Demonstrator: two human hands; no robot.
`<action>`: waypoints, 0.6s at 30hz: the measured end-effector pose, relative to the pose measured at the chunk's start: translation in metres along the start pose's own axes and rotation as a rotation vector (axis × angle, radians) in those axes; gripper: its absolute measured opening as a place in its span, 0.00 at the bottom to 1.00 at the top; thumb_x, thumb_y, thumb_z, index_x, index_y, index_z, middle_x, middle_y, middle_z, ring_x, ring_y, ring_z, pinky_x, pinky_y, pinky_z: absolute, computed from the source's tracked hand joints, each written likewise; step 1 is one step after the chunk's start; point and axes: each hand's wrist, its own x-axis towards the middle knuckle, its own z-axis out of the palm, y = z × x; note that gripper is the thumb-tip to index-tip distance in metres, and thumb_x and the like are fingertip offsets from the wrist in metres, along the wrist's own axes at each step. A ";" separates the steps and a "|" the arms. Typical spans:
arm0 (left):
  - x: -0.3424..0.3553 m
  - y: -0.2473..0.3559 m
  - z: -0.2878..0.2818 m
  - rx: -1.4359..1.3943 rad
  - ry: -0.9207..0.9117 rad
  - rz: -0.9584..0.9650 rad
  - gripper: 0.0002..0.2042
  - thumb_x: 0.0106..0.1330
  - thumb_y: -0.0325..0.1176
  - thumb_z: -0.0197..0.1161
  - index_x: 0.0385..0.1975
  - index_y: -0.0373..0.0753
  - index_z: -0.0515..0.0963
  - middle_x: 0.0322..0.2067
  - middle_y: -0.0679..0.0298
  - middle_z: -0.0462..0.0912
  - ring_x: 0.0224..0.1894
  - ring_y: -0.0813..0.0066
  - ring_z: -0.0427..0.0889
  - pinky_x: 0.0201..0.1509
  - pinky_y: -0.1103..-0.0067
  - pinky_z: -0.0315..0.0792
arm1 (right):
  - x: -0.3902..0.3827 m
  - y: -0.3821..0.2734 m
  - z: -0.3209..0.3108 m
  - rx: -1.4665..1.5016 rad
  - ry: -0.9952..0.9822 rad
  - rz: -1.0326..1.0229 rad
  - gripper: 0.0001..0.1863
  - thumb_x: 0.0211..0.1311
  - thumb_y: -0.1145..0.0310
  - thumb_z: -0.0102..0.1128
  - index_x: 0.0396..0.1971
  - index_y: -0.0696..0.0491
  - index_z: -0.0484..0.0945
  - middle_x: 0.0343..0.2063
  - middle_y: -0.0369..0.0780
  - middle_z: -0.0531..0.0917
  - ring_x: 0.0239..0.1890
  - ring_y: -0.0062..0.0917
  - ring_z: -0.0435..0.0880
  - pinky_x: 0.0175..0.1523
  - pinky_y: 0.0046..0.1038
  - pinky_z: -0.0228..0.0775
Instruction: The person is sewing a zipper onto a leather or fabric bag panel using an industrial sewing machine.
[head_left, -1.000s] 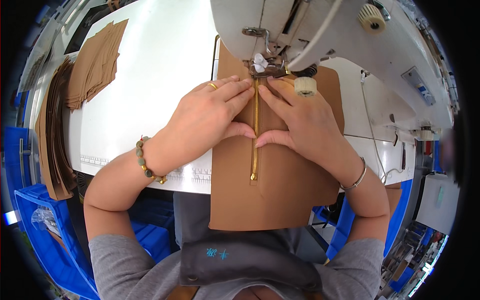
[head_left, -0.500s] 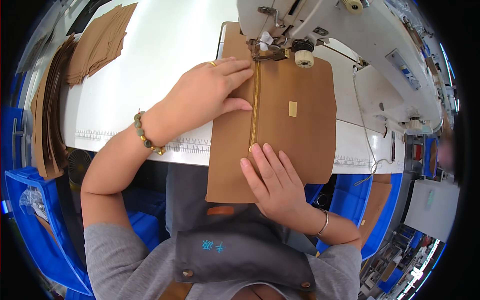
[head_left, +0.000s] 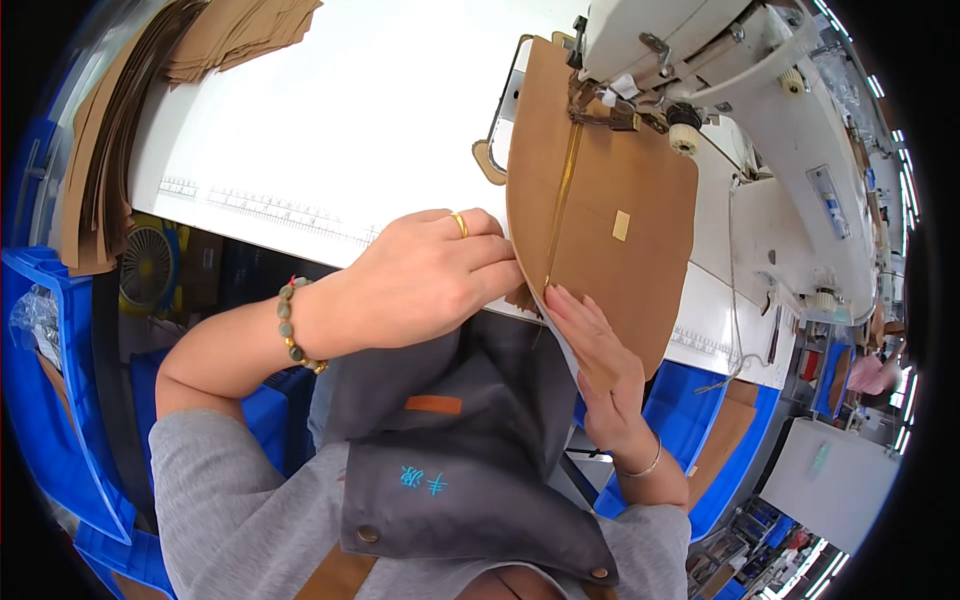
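Observation:
A brown leather-like panel [head_left: 645, 275] with a gold zipper [head_left: 566, 185] along it and a small pale yellow sticker [head_left: 621, 226] lies under the presser foot of a white sewing machine [head_left: 690, 45]. The zipper's far end meets the foot [head_left: 605, 118]. My left hand [head_left: 430, 270] is closed at the panel's left edge, its fingertips partly hidden behind that edge. At the near end, my right hand [head_left: 600, 355] grips the panel, where the edge curls up off the table. Its thumb is hidden.
Stacks of brown pieces [head_left: 240, 40] lie on the white table's far left, and more strips [head_left: 100, 170] hang over its left edge. Blue bins [head_left: 75, 400] stand at left and right below the table. A ruler strip [head_left: 270, 212] runs along the front edge.
My left hand has come back from beside the presser foot to the panel's near left edge. The right hand has turned from lying flat to gripping, and the panel's near edge has lifted and curled.

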 end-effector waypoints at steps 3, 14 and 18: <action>-0.002 -0.003 0.003 0.063 0.042 0.069 0.12 0.52 0.31 0.65 0.36 0.39 0.84 0.34 0.68 0.85 0.38 0.74 0.83 0.36 0.78 0.78 | 0.000 0.000 0.000 -0.027 -0.008 0.007 0.26 0.78 0.59 0.45 0.67 0.57 0.75 0.70 0.47 0.73 0.76 0.43 0.66 0.80 0.48 0.47; -0.002 0.005 0.003 0.245 0.119 0.202 0.08 0.47 0.29 0.64 0.28 0.41 0.84 0.34 0.68 0.82 0.35 0.78 0.81 0.29 0.83 0.71 | 0.003 -0.003 -0.001 -0.078 -0.036 -0.001 0.25 0.77 0.64 0.47 0.69 0.55 0.73 0.72 0.46 0.72 0.77 0.43 0.66 0.79 0.47 0.47; -0.001 0.014 -0.001 0.232 0.020 0.185 0.08 0.49 0.28 0.63 0.30 0.37 0.84 0.37 0.63 0.84 0.42 0.72 0.84 0.31 0.81 0.74 | 0.000 0.000 -0.002 -0.123 -0.054 -0.020 0.25 0.78 0.61 0.48 0.69 0.56 0.73 0.71 0.48 0.72 0.76 0.43 0.66 0.79 0.46 0.48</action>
